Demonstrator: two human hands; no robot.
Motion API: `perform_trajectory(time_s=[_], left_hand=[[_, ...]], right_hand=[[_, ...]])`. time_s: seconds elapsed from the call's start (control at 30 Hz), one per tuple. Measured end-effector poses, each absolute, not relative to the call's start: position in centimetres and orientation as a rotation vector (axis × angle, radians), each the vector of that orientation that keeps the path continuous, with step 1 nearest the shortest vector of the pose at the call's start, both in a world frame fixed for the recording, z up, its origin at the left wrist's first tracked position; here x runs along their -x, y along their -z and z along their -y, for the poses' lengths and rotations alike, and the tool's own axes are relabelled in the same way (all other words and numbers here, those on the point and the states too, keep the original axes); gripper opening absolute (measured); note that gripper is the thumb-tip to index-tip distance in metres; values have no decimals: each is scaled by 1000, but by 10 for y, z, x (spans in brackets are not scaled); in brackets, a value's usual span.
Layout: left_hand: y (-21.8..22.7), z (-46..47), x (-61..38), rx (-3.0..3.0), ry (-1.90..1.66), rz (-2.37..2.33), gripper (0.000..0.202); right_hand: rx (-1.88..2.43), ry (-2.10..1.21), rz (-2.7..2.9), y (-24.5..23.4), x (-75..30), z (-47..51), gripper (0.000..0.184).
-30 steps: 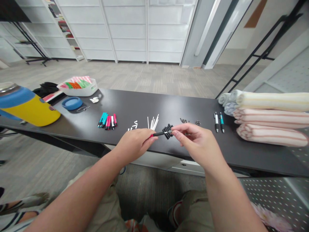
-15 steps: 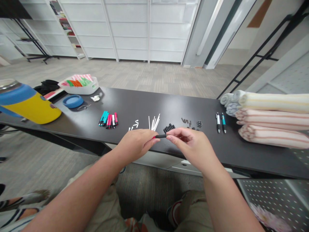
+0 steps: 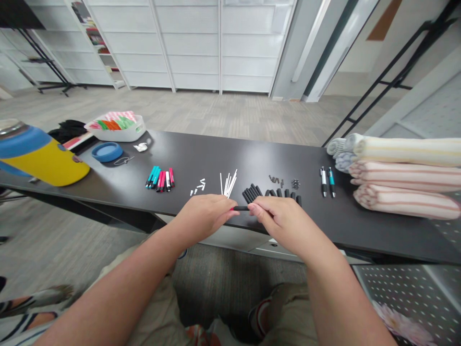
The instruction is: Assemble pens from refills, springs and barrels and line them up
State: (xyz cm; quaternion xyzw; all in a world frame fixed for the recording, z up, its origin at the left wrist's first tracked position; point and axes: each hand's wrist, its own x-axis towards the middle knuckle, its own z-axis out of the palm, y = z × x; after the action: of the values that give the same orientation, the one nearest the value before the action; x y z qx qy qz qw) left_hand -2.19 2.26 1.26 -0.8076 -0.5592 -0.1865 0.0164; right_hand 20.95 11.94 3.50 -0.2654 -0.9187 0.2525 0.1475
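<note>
A pen [image 3: 241, 208], black with a bit of pink-red at its left end, lies level between my two hands just above the table's near edge. My left hand [image 3: 204, 217] is closed round the pink-red end, hiding most of it. Pinching the black end, my right hand [image 3: 283, 217] covers its tip. Right behind the fingers are a pile of thin black tubes [image 3: 252, 193] and a row of thicker black pieces [image 3: 286, 193]. White sticks [image 3: 228, 184] fan out beyond my left hand, with small white pieces [image 3: 202, 185] to their left.
Teal, pink and white pen barrels [image 3: 163, 179] lie to the left. Small dark parts [image 3: 275, 180] and tiny metallic parts [image 3: 295, 184] sit behind the black pieces. Two pens [image 3: 332, 182] lie near rolled towels [image 3: 406, 170]. A bottle [image 3: 43, 156] and white basket [image 3: 135, 129] stand left.
My right hand has turned and its fingers have closed further round the black end. The row of thicker black pieces behind it shows more now. My left hand keeps its hold.
</note>
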Motion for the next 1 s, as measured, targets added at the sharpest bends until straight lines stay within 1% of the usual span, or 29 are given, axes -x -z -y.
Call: perform_trajectory(time_s=[0.07,0.1,0.2,0.23,0.37,0.47,0.6,0.67,0.8,0.87,0.93,0.97,1.0], left_hand=[[-13,-23,22,2509,590,1732,25],[-13,-23,22,2510,595,1728,25],[-13,-22,22,2522,597,1712,24],[-13,-22,23,2525,599,1707,25],[-12,-22,24,2533,624,1700,25],[-11,-22,24,2538,611,1699,26],[-8,-24,24,2522,605,1676,25],[-8,-24,26,2492,596,1628,25],[-10,-21,32,2381,569,1472,20],[-13,-19,34,2330,650,1422,25],[-15,-20,34,2229,863,1480,31],[-15,-21,33,2154,1035,1565,40],[-15,-23,33,2068,1254,1682,57]], right_hand=[[759,-761,2645,-35,-210,-119,33],[742,-766,2650,-35,-210,-119,33],[717,-766,2675,-35,-209,-119,46],[742,-771,2675,-35,-209,-118,47],[772,-776,2664,-37,-209,-117,40],[738,-805,2657,-37,-208,-117,46],[689,-800,2644,-34,-208,-119,44],[673,-806,2622,-32,-207,-118,46],[726,-922,2532,-29,-202,-115,51],[757,-1011,2460,-28,-200,-112,52],[806,-1067,2354,-28,-197,-109,51],[835,-1052,2291,-28,-195,-108,51],[862,-997,2233,-27,-194,-106,51]])
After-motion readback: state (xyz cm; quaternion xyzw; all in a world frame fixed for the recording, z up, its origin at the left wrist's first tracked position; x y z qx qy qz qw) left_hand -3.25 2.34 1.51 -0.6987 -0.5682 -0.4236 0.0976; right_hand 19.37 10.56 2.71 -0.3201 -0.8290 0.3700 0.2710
